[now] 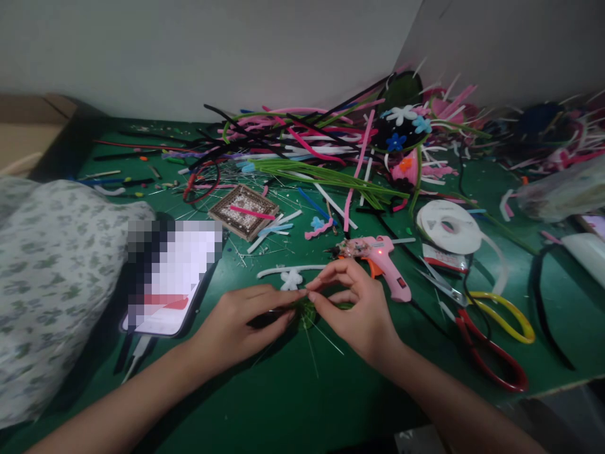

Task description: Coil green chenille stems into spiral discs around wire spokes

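Observation:
My left hand (258, 312) and my right hand (352, 309) meet at the front middle of the green table. Both are closed, with fingertips pinched together around a small green piece (306, 313). The fingers cover much of it, so its exact kind is hard to make out. Just beyond the fingertips lies a white fuzzy flower (291, 279), beside a white pipe cleaner (278, 271). Behind my right hand a pink hot glue gun (385, 255) rests on its side, its nozzle pointing left and a glue stick in its back.
Scissors (456, 296) with red and yellow handles and a white ribbon spool (447, 227) lie right. A phone (165, 277) and patterned cloth (61, 271) are left. Behind are a beaded square (243, 211), green pipe cleaners (331, 180) and a heap of coloured ones (293, 135).

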Action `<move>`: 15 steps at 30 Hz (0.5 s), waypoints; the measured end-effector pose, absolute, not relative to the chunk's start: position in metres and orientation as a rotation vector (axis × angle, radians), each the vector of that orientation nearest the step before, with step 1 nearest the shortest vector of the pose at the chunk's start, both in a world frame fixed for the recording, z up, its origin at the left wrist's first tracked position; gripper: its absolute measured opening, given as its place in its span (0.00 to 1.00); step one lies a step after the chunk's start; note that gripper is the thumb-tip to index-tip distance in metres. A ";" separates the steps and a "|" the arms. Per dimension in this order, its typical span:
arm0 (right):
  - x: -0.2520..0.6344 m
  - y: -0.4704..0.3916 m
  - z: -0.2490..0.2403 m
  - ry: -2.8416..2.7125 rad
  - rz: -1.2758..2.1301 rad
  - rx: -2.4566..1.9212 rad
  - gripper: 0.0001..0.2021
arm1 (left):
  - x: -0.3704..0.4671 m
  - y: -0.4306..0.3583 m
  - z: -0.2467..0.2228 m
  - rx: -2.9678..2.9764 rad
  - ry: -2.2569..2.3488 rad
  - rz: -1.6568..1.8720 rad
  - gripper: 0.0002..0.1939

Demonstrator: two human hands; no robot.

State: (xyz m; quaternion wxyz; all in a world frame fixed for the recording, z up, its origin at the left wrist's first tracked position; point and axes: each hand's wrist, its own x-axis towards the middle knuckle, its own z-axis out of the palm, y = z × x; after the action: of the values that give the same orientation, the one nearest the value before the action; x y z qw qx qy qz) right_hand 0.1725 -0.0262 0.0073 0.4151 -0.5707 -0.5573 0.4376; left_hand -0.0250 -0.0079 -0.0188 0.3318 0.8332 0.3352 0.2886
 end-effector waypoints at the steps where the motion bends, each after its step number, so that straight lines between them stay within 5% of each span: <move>1: 0.172 -0.026 0.007 -1.402 1.100 -1.437 0.10 | -0.025 -0.008 -0.019 2.180 0.870 0.755 0.18; 15: 0.170 -0.027 0.006 -1.366 1.078 -1.458 0.11 | -0.025 -0.008 -0.020 2.201 0.846 0.741 0.17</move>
State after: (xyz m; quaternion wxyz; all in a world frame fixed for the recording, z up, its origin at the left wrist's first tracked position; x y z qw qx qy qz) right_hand 0.1704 -0.0270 0.0065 0.4222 -0.5823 -0.5455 0.4304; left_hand -0.0253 -0.0079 -0.0200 0.3289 0.8410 0.3231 0.2831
